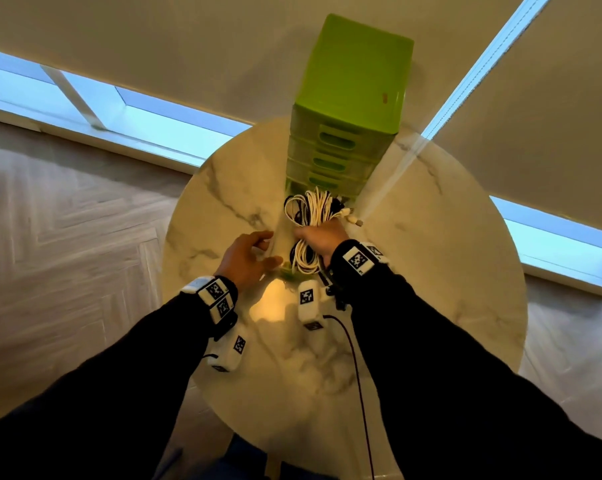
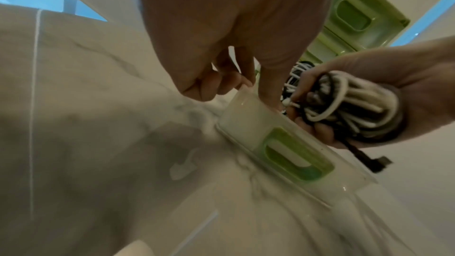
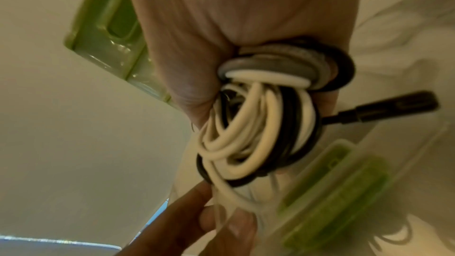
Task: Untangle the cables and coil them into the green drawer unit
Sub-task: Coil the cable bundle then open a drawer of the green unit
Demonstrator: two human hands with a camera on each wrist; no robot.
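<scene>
The green drawer unit (image 1: 355, 81) stands at the back of the round marble table (image 1: 431, 237). Its bottom translucent drawer (image 2: 246, 122), with a green handle (image 2: 295, 155), is pulled out toward me. My right hand (image 1: 322, 237) grips a coiled bundle of white and black cables (image 1: 310, 209) just over the open drawer; in the right wrist view the cable bundle (image 3: 258, 127) fills the fist. A black plug (image 3: 399, 106) sticks out of it. My left hand (image 2: 246, 85) pinches the drawer's left front corner, thumb inside, fingers outside.
The upper drawers (image 1: 334, 150) of the unit are closed. The table edge (image 1: 175, 258) drops to a wooden floor on the left. A thin black wire (image 1: 356, 362) hangs from my right wrist over the table's near side.
</scene>
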